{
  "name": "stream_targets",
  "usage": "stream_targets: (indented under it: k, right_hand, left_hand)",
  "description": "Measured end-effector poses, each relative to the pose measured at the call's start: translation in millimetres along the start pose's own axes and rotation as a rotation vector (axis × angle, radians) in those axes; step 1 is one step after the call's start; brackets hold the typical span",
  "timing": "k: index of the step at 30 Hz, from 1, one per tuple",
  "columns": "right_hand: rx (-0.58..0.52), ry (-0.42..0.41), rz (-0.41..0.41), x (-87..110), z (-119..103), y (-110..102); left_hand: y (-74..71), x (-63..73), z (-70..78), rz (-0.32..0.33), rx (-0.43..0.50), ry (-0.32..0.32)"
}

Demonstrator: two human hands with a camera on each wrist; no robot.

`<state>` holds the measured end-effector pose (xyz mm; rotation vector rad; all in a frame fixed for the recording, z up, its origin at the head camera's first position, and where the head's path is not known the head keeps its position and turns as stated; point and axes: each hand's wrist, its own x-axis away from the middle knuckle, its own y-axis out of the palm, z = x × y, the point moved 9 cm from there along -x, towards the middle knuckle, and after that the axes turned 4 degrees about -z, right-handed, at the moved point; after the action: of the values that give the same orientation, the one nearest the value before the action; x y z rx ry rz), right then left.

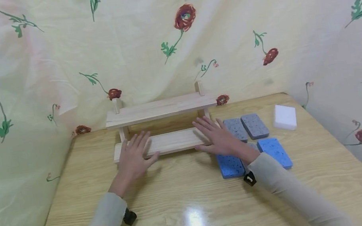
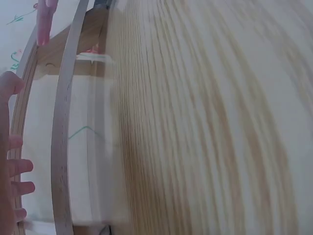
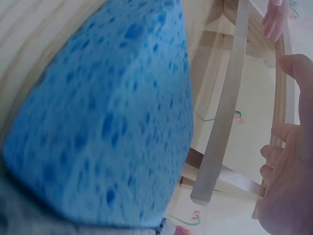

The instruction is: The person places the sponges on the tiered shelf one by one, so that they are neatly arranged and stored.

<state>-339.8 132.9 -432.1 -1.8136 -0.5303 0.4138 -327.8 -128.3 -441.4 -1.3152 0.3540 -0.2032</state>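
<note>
A small two-tier wooden shelf [image 1: 160,109] stands at the back of the table. My left hand [image 1: 134,157] lies with spread fingers over the left end of its lower board [image 1: 175,141]. Over that board's right end, my right hand [image 1: 220,138] is spread in the same way, fingers pointing at the shelf's back. Neither hand grips anything. Blue sponges [image 1: 230,166] lie beside and under the right forearm; one blue sponge [image 3: 107,122] looms large in the right wrist view. Behind them are grey sponges [image 1: 254,125], one partly hidden by the right wrist.
A white block [image 1: 284,116] sits to the right of the sponges. Flower-patterned cloth [image 1: 138,35] hangs around the back and sides of the wooden table [image 1: 169,212]. Each sleeve carries a small black device [image 1: 130,217] at the wrist.
</note>
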Motion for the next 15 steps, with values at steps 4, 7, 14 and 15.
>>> stream_targets:
  k: [4, 7, 14, 15]
  right_hand:
    - [0.034, -0.024, 0.001, 3.6, -2.5, -4.2]
    - [0.065, -0.052, -0.003, 8.3, -5.7, -7.4]
    - [0.097, -0.107, -0.038, 26.0, -7.0, -12.3]
    - [0.105, -0.112, -0.044, 29.0, -6.1, -12.1]
  left_hand:
    - [-7.5, 2.7, -7.8, 0.046, 0.015, 0.016]
    - [-13.5, 5.7, -14.7, 0.087, 0.035, 0.036]
    - [-22.3, 14.5, -32.0, 0.117, 0.092, 0.05]
    - [-22.8, 15.7, -34.8, 0.119, 0.099, 0.048]
